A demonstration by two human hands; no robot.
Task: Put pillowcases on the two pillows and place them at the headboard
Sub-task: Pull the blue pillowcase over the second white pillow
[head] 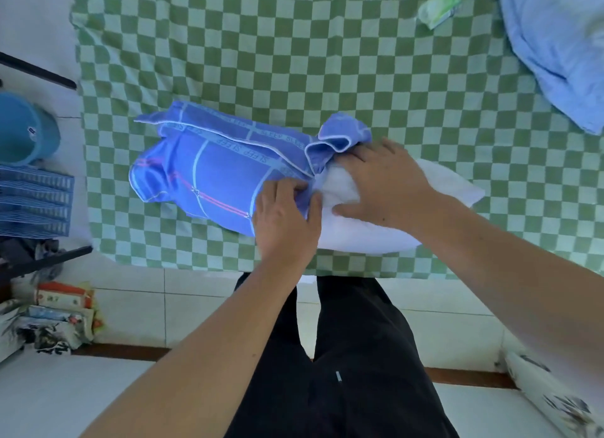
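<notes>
A white pillow (376, 231) lies across the near edge of the bed, its left part inside a blue pillowcase (212, 172) with light stripes and "SLEEP" lettering. My left hand (284, 218) pinches the pillowcase's open edge at the near side. My right hand (389, 182) lies flat, fingers spread, on the bare white part of the pillow right beside the bunched pillowcase opening (336, 140). The pillow's right end sticks out uncovered.
The bed wears a green checked sheet (294, 61). A light blue quilt (555, 45) lies at the far right, a green packet (439, 6) near it. A blue bucket (26, 130) and striped basket (36, 202) stand left of the bed; bags lie on the tiled floor.
</notes>
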